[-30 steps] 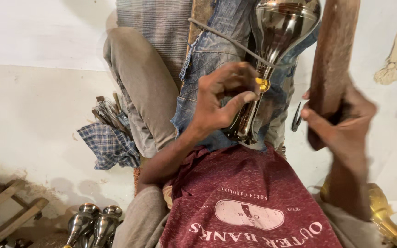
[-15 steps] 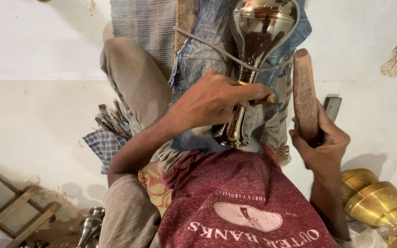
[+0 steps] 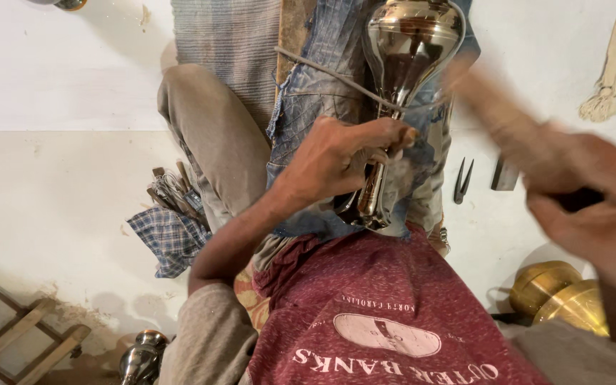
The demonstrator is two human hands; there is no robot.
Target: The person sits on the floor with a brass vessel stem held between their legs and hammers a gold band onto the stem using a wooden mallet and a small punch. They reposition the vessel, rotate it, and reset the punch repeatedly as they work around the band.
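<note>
A shiny metal vessel (image 3: 411,43) with a bulbous top and a narrow brass neck lies along my lap on blue denim cloth (image 3: 315,107). My left hand (image 3: 344,153) is closed around a small punch-like tool pressed against the vessel's neck. My right hand (image 3: 593,207), blurred by motion, grips a wooden mallet (image 3: 493,114) that is raised to the right of the vessel. A thin cord (image 3: 336,75) crosses the denim toward the neck.
A bundle of metal tools on a checked cloth (image 3: 169,228) lies at the left. Small pincers (image 3: 463,182) rest on the white floor at the right. Brass vessels (image 3: 557,296) stand lower right, shiny metal pieces (image 3: 140,356) and a wooden frame (image 3: 23,342) lower left.
The mallet has swung from upright beside the vessel to a tilted, blurred position farther right. My left hand has stayed on the vessel's neck.
</note>
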